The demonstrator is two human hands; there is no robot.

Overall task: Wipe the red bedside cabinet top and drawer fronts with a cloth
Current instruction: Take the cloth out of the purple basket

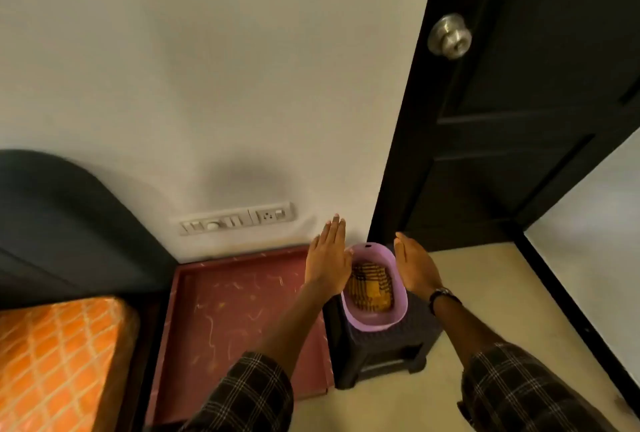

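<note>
Head view, left to right: an orange quilted mattress (59,359) sits at the lower left, then the red bedside cabinet (221,321), its bare top against the wall. Over the cabinet's right edge the left hand (327,258) hovers flat, fingers spread straight, holding nothing. Just beside it a lilac basket (393,319) (on a dark stool (415,345)) holds the folded yellow-and-black cloth (369,288). Beyond the basket's right rim the right hand (415,265) hangs open and empty.
</note>
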